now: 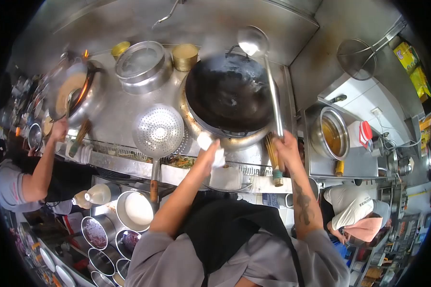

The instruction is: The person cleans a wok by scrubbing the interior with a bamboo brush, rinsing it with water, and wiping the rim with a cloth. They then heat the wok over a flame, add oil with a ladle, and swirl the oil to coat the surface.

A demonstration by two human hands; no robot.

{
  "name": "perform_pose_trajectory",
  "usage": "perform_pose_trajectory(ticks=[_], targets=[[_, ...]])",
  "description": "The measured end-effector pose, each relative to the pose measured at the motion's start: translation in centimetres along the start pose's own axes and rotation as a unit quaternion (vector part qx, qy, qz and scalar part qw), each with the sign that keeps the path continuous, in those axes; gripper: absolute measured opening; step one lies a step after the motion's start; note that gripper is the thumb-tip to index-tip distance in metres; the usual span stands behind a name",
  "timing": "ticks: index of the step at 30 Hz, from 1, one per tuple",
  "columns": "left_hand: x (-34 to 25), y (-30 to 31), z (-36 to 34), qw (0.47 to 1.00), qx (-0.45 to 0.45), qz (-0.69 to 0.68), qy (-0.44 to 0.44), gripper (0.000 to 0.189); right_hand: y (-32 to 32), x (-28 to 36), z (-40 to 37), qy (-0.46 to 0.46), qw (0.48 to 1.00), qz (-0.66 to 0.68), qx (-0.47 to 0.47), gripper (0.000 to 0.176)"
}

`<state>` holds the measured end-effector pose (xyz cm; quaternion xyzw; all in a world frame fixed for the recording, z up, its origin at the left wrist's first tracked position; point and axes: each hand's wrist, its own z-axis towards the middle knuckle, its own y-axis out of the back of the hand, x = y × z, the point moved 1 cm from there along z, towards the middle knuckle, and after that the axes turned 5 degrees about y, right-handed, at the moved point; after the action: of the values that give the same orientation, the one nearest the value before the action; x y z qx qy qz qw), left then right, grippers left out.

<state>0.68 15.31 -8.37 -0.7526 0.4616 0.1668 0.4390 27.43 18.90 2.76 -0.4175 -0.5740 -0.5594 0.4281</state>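
A dark, steaming wok (227,95) rests on the round burner in front of me. My left hand (208,155) is closed on a white cloth (218,157) at the wok's near left edge. At the right, my right hand (286,146) grips the handle of a long metal ladle (253,42), whose bowl is raised over the wok's far right rim. A bamboo brush (273,158) stands just left of my right hand. To the left of the wok lies a perforated skimmer (159,130) with a wooden handle.
Far left, a co-worker's hand (59,129) is at another wok (69,93) near flames. A lidded pot (141,67) stands behind the skimmer. On the right are a pot of brown liquid (331,134) and a bent-over person (352,210). Several containers stand lower left.
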Motion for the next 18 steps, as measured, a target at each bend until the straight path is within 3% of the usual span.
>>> perform_pose_trajectory(ticks=[1, 3, 5, 8, 13, 16, 18], targets=[[1.3, 1.5, -1.1, 0.998, -0.048, 0.026, -0.045, 0.039, -1.1, 0.9, 1.6, 0.016, 0.999, -0.004, 0.029, 0.025], [0.7, 2.0, -7.1, 0.989, -0.049, 0.039, -0.132, 0.045, -4.3, 3.8, 5.3, 0.006, 0.996, 0.010, 0.084, 0.025], [0.7, 3.7, -11.0, 0.989, -0.066, 0.122, -0.053, 0.053, -8.2, 6.1, 9.1, -0.007, 0.992, 0.015, 0.127, 0.019], [2.1, 5.8, -15.5, 0.970, -0.122, 0.120, -0.171, 0.046, -15.4, 7.2, 16.0, 0.006, 0.982, 0.013, 0.191, 0.005], [3.9, 9.1, -21.5, 0.913, -0.306, 0.171, -0.209, 0.046, -29.5, 7.7, 23.6, 0.063, 0.976, -0.039, 0.205, 0.010], [1.9, 7.9, -25.9, 0.894, -0.347, 0.158, -0.234, 0.052, -35.7, 7.6, 24.4, 0.055, 0.967, -0.135, 0.208, 0.014], [2.4, 8.7, -27.1, 0.869, -0.381, 0.181, -0.257, 0.054, -39.3, 7.1, 25.0, -0.045, 0.954, -0.074, 0.286, 0.010]])
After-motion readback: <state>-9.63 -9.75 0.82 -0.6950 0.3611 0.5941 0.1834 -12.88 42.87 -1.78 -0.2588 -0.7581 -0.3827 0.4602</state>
